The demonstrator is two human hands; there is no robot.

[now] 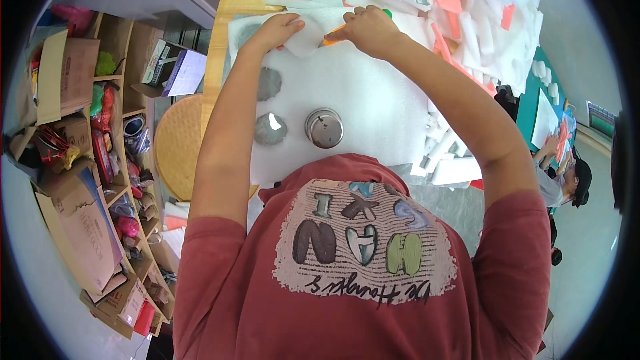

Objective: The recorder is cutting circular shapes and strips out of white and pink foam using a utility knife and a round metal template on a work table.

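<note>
While a steel cup [324,127] stands upside down on the near part of the white foam sheet [373,93], both hands work at its far edge. Left hand [280,29] presses flat, fingers spread on a foam piece [308,35]. Just right of it, the right hand [370,27] grips an orange tool [335,35], its long axis pointing left toward the left hand.
</note>
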